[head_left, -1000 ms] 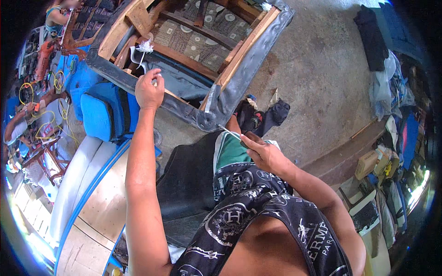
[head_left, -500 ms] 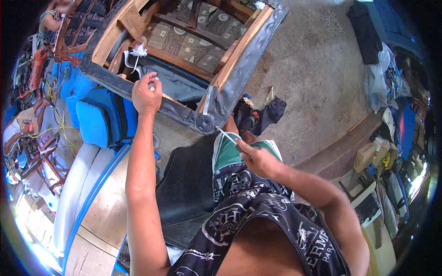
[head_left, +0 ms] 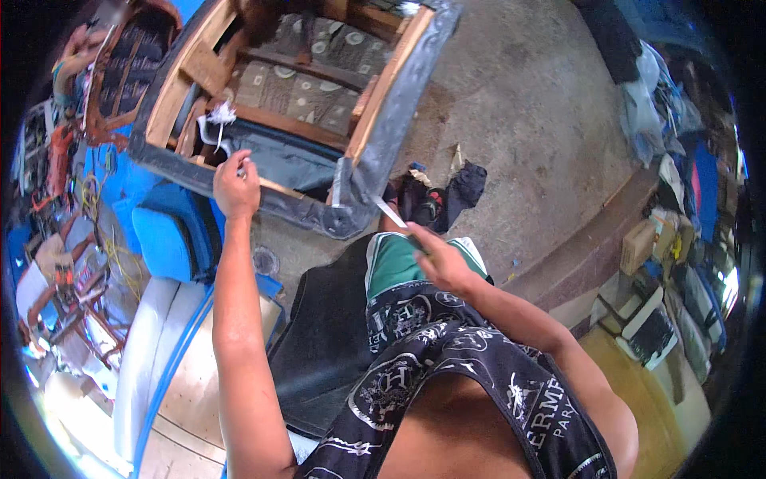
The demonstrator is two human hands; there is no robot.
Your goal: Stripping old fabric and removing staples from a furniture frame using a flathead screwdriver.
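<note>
An upturned upholstered seat frame [head_left: 373, 132] with bare wooden rails and black leather-like covering fills the upper middle. At its near rail is my left hand [head_left: 237, 190], fingers curled together; what they hold, if anything, is hidden. My right hand [head_left: 439, 257] is closed round the handle of a knife [head_left: 392, 212], its pale blade pointing up and left to the frame's near right corner. Whether the tip touches the covering there I cannot tell. Inside the frame, a tuft of white fibre [head_left: 222, 114] sits by a white strip, and patterned cloth [head_left: 307, 68] shows between the rails.
Blue cushions [head_left: 166, 231] stand left of the frame. A black sheet [head_left: 323, 339] lies beside my legs. Dark cloth [head_left: 465, 185] is on the concrete floor [head_left: 527, 120]. Clear plastic bags [head_left: 642, 112] and piled materials line the right. Other people work at the far left.
The frame has shifted left in view, and both hands appear slightly farther left or lower with it. The knife's blade now shows broader side on. Its tip stays near the same corner.
</note>
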